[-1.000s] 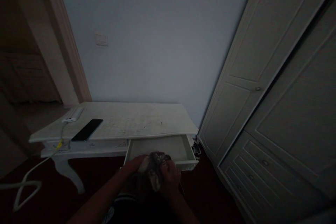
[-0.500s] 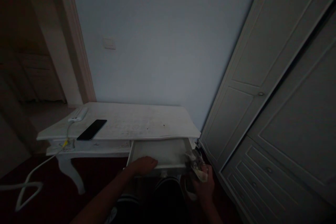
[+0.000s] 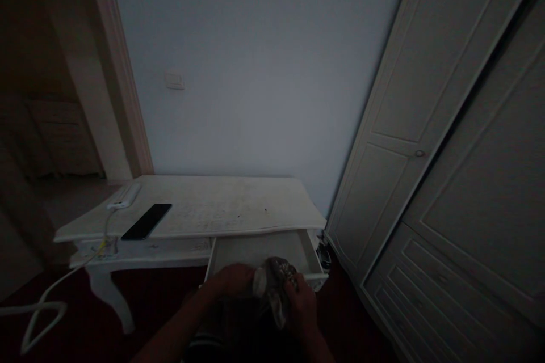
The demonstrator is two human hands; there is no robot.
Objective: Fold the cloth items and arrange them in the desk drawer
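We hold a crumpled grey-and-white cloth [image 3: 276,289] in our right hand [image 3: 303,302], the fingers closed around its right side. The cloth sits at the front edge of the pulled-out drawer [image 3: 255,247], its upper part overlapping the drawer opening in view and its pale lower end hanging down. Our left hand [image 3: 238,279] is at the drawer front, just beside the cloth; we cannot tell whether its fingers grip the cloth or only rest near it, as the area is dark. The drawer belongs to a white desk [image 3: 204,195] placed against the wall [image 3: 264,79]. On the desk top, toward the left, a dark phone [image 3: 147,221] lies flat near a white power strip [image 3: 125,197]. A white cable [image 3: 59,281] runs from the strip down over the desk's front edge. A wardrobe [image 3: 383,181] stands to the right.
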